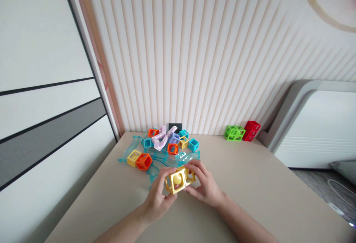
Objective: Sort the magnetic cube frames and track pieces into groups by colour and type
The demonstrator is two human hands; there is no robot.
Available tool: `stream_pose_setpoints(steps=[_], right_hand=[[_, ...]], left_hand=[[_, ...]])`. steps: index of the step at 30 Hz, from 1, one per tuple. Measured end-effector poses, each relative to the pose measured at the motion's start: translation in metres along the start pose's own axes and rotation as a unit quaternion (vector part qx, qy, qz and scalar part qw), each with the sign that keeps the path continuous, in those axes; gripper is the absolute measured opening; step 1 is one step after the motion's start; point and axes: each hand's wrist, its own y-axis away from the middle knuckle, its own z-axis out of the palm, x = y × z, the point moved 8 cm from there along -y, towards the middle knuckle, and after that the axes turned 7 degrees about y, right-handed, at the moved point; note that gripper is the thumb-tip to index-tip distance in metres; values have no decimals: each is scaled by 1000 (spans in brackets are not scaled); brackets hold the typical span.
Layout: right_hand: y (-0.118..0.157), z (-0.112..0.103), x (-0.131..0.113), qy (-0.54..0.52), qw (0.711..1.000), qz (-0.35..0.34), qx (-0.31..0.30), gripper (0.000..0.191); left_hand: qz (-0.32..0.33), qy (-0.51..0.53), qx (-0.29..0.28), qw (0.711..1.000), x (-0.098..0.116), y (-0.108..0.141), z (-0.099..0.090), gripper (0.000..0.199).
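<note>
Between my two hands is a yellow open-frame block, two cubes long, lifted in front of me above the table. A rounded yellow shape shows inside its left cube. My left hand grips the left end, fingers on top and thumb beneath. At the other end, my right hand holds it with fingertips on the upper edge and thumb below. Just beyond the block lie clear blue curved track pieces. A yellow cube and an orange cube sit together to the left.
Lilac zigzag pieces lie on a pile with orange, blue, purple and yellow cubes. At the back right stand a green block and a red block. A ribbed wall borders the table; a dark object leans there.
</note>
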Motion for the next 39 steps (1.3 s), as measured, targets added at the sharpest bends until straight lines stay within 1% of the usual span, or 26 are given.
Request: stream_pose_setpoints(steps=[3,5,7,9,11,12,14,16,17,20,24,27,30,34,39], right_hand=[[0,-5,-5,16,1000,-13,22,50],[2,-10,-7,31,998,-19,54,48],[5,-16,-7,42,994,-17,96,46],[7,-22,-7,47,990,-18,134,46],[8,-25,-6,48,987,-24,153,48],[7,-25,-7,50,986,-31,156,49],[7,-25,-8,60,986,-43,149,49],[7,-24,-10,79,985,-56,143,47],[7,-24,-11,88,984,-62,141,47],[7,-23,-15,107,982,-75,133,45],[4,-26,-18,119,980,-92,131,40],[4,-29,-21,110,976,-131,133,39],[5,-29,-20,106,974,-160,123,41],[7,-28,-18,113,973,-159,121,46],[6,-31,-21,118,970,-163,139,49]], left_hand=[[-19,12,10,1000,-5,0,0,53],[-31,31,17,999,-6,-1,0,58],[-56,64,13,996,-8,-1,2,67],[-96,115,-14,989,-11,-1,9,77],[-130,162,-54,977,-11,0,17,81],[-140,177,-74,971,-9,1,21,79],[-149,195,-105,964,-5,1,25,67],[-149,209,-119,959,0,0,26,58],[-149,219,-120,957,2,-1,26,57],[-152,242,-118,951,3,-3,24,58],[-153,242,-126,950,0,0,23,61],[-142,224,-124,956,0,2,20,60],[-110,187,-116,969,5,2,17,58],[-70,133,-131,980,11,0,17,59],[-63,102,-142,983,9,0,17,63]])
